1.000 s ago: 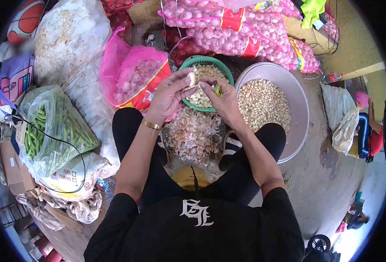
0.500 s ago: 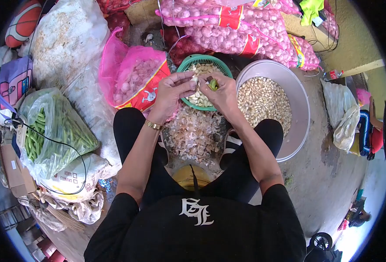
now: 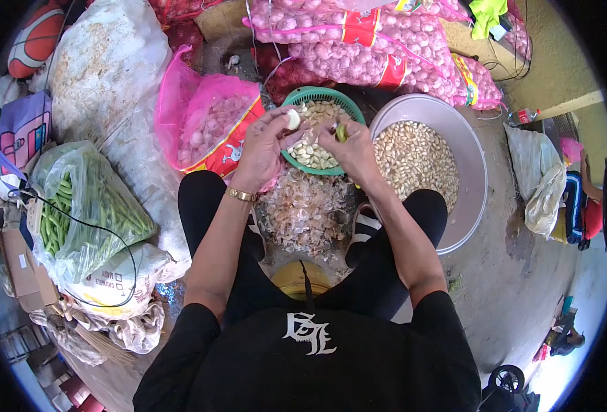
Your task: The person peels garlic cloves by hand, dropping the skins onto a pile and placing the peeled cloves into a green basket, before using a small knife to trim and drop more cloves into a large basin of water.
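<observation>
A smooth white garlic clove is pinched between the thumb and fingers of my left hand, above the left side of a green basket. Peeled cloves lie inside that basket. My right hand is closed on a small yellow-green handled tool at the basket's right side; its working end is too small to make out. Below both hands, papery garlic skins are heaped on the floor between my feet. A large pale tub with many unpeeled cloves stands to the right.
An open pink mesh bag of garlic stands left of the basket. Full garlic sacks are stacked behind. At far left sit a clear bag of green pods and a basketball. Another person's arm shows at the right edge.
My hands have moved apart. The left has drawn slightly left and turned, so the white clove shows clearly; the right has shifted slightly right, still closed on the yellow-green tool.
</observation>
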Demonstrator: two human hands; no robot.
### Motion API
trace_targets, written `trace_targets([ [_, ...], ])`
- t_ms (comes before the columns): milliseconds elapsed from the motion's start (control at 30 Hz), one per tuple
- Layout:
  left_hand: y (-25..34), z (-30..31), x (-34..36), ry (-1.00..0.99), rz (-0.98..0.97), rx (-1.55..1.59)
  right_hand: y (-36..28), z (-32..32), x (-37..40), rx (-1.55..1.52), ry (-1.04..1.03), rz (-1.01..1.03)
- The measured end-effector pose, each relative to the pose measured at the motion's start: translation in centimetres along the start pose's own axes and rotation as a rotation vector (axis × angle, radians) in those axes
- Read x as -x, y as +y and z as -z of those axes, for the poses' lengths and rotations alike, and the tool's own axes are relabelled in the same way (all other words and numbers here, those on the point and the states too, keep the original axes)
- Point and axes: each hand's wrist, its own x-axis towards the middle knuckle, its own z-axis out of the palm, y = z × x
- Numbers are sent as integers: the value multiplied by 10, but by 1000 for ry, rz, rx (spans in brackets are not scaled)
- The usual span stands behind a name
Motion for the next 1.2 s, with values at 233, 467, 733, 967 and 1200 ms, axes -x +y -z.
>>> trace_targets([
  [233, 8, -5, 3, -18, 63, 142, 21, 13, 10, 318, -344, 176],
  [467, 1, -6, 6, -97, 31, -36, -6, -2, 3, 91, -8, 222],
  [733, -9, -7, 6, -84, -195, -349, 7, -5, -10, 187, 62, 358],
  [967, -9, -8, 11, -129, -279, -575, 16, -4, -13, 163, 58, 223],
  [1200, -2, -7, 2, -50, -53, -76, 26, -4, -7, 203, 6, 221],
])
